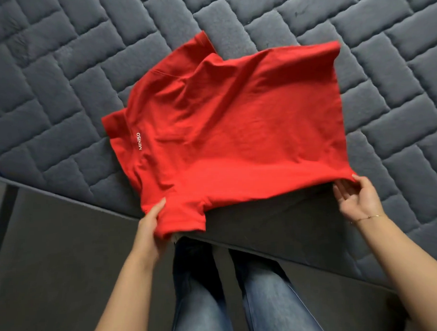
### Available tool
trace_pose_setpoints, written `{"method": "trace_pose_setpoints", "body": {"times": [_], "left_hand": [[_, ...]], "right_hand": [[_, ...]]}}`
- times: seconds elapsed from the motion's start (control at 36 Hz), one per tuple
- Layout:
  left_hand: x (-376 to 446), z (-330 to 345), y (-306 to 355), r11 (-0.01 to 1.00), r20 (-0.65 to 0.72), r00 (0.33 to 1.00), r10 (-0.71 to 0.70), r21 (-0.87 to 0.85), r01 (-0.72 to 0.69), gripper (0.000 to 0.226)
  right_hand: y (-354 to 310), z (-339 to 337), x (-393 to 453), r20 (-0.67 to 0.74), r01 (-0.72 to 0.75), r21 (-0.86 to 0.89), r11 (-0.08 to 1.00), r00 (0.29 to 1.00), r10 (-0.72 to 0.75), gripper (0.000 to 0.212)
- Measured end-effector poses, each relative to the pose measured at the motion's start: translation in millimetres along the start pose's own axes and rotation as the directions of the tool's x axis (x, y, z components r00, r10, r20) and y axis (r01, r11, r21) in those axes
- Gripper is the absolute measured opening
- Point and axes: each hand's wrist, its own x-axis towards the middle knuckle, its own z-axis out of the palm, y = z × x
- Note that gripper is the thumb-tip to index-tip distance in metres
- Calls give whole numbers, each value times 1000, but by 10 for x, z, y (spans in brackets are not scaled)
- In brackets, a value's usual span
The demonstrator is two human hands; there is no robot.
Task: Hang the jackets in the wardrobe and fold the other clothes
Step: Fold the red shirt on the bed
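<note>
- One red cotton T-shirt (226,130) is spread across a grey quilted mattress (60,71) stitched in a brick pattern, with its near edge reaching the mattress border
- Small white lettering reading MINISO (140,141) is seen printed on the shirt near its left side
- The shirt's near-left corner, where a short sleeve hangs over the border, is gripped by the left hand (152,224), thumb on top and fingers hidden beneath the fabric
- The shirt's near-right corner is pinched by the right hand (357,197), whose other fingers are loosely spread, palm turned up
- A thin gold bracelet (368,218) is worn on the right wrist
- Blue jeans (264,300) are seen below, against a dark floor (54,257)
</note>
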Motion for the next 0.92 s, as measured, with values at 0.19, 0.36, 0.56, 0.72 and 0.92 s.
{"method": "trace_pose_setpoints", "body": {"times": [0.19, 0.36, 0.56, 0.72, 0.92], "left_hand": [[320, 515, 980, 972, 56, 991, 118, -212, -104, 30], [570, 421, 711, 944, -282, 901, 330, 88, -318, 17], [740, 78, 128, 868, -241, 862, 445, 355, -348, 63], [886, 46, 118, 742, -101, 807, 582, 472, -476, 47], [901, -173, 421, 816, -255, 793, 553, 358, -453, 24]], "right_hand": [[-425, 628, 131, 161, 13, 33, 999, 987, -18, 26], [-355, 688, 363, 71, 17, -272, 962, 997, 2, 25], [84, 363, 436, -52, -88, -386, 918, 996, 74, 56], [85, 610, 534, 92, 16, -248, 969, 996, 8, 30], [24, 734, 583, -39, 30, -23, 999, 999, -31, 16]]}}
